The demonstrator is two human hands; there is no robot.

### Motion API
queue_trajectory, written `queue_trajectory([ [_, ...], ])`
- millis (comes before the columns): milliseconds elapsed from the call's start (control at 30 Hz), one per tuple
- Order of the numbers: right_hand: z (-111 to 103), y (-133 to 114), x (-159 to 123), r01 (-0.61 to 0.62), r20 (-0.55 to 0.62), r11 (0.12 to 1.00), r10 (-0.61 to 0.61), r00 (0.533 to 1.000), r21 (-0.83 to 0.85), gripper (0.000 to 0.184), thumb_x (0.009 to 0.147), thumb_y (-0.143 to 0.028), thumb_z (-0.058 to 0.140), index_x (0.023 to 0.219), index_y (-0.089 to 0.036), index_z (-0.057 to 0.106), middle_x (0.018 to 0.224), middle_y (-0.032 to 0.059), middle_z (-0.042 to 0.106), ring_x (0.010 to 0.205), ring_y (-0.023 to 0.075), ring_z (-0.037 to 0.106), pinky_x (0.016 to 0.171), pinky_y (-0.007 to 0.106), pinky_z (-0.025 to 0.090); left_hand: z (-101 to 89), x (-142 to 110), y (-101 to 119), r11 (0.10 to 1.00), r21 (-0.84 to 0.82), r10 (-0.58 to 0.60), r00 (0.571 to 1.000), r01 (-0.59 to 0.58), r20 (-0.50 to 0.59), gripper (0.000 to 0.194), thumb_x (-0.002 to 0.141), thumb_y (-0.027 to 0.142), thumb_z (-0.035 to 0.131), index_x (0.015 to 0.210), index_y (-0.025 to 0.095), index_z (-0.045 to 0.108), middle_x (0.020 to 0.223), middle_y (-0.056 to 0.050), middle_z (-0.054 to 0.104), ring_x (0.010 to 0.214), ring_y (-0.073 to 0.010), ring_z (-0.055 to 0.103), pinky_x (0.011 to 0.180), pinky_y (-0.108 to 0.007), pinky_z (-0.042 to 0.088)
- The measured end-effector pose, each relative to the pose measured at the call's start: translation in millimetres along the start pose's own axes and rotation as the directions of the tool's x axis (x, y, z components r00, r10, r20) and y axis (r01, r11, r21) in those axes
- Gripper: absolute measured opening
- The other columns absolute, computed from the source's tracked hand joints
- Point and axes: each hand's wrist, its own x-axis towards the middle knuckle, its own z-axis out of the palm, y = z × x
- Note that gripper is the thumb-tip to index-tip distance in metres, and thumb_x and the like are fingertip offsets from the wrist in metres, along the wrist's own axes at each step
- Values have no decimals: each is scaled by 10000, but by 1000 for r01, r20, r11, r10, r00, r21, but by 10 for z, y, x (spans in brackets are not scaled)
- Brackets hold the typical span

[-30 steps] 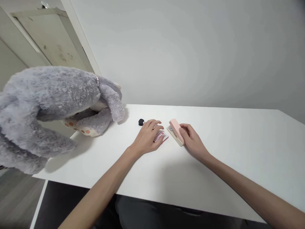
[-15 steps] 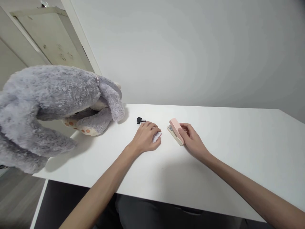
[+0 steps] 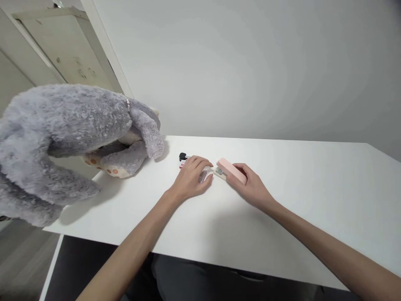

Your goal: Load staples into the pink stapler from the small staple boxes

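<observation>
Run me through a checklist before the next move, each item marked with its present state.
1. Right hand gripping the pink stapler: ok, thumb and fingers are around it.
2. Stapler's upper arm and base apart at the end toward the left hand: ok, a gap shows.
3. Red-and-white item in full view: not ok, the left hand partly covers it.
4. Left hand's grip on that item: cannot tell, the fingers hide the contact.
5. Plush toy clear of both hands: ok, it sits apart to the left.
</observation>
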Motion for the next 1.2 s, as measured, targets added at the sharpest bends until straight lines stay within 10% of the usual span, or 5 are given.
queue_trajectory([
  [600, -63, -1, -3, 80, 230, 994, -96, 968, 77, 389, 956, -584, 645, 1181, -270, 689, 1114, 61, 744, 929, 262, 665, 776, 373, 526, 79, -13, 16, 976, -206, 79, 996, -67, 50, 194, 962, 386, 749, 839, 238, 775, 1075, -60, 761, 1137, -260, 595, 1006, -457, 509],
  [1200, -38, -92, -59, 13, 363, 920, -168, 917, 392, 376, 987, -550, 694, 1244, -275, 697, 1252, 84, 726, 1163, 276, 670, 1005, 418, 521, 28, 5, 180, 972, -181, 149, 989, -147, -2, 117, 924, 303, 664, 996, 213, 686, 958, -72, 706, 914, -239, 607, 861, -411, 485],
])
